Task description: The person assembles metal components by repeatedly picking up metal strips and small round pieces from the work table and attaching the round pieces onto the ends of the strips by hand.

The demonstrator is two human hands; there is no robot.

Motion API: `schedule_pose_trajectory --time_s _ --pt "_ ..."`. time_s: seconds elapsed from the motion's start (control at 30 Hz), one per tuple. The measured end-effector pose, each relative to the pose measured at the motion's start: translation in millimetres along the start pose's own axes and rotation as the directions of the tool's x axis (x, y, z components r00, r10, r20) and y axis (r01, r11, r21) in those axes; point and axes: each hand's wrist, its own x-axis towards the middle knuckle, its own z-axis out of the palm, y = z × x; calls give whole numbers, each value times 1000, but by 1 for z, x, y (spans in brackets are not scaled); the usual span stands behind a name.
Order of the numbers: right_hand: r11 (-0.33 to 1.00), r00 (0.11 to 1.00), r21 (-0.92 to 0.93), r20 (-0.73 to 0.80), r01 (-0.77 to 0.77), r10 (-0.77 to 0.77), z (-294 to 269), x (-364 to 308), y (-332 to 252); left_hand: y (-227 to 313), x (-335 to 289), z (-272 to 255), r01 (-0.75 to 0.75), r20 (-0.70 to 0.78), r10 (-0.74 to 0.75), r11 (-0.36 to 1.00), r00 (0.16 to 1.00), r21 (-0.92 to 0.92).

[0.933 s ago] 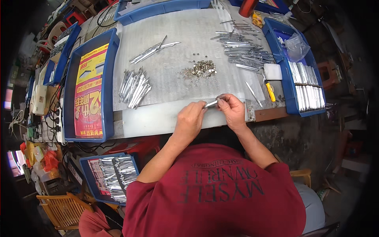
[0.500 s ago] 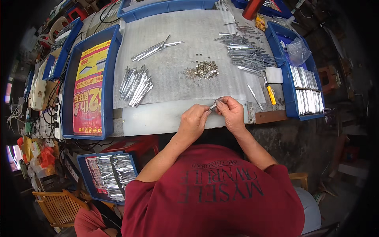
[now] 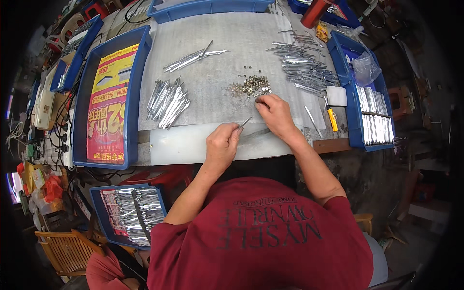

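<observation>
Nearest: blue bin [image 3: 95, 205] low at L, loaded w/ metal strips. Then pale board [image 3: 183, 145] along table edge. L hand [image 3: 223, 142] above it, thumb + fingers pinching slim metal rod [image 3: 245, 122], tip sticking out up & to R. R hand [image 3: 275, 113] a bit farther out, fingers bent, tips together at near edge of small metal bits [image 3: 256, 86]; can't tell if anything's gripped. R of that hand: single strip [image 3: 312, 120], then yellow-handled tool [image 3: 331, 118]. L side: fanned strip pile [image 3: 167, 103]. Farther, R: bigger strip heap [image 3: 304, 67]; opp. side, few crossed strips [image 3: 193, 58]. Far edge: red cylinder [image 3: 316, 13].
</observation>
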Motion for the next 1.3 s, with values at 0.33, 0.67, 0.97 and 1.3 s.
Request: schedule_pose_trajectory --time_s 0.33,0.67,0.97,1.3 --pt "866 985 -480 159 141 -72 24 22 8 -7 -6 2 -11 -18 12 1000 1000 23" --pt "813 977 -564 210 143 -26 27 27 -4 -8 -7 2 7 -41 -7 1000 999 -15" --pt "941 988 -327 148 91 -44 6 9 -2 -7 -4 1 41 -86 -48 996 995 -75" --pt "901 947 323 229 -290 223 -2 -31 -19 -1 -3 8 365 92 -357 851 929 -378"
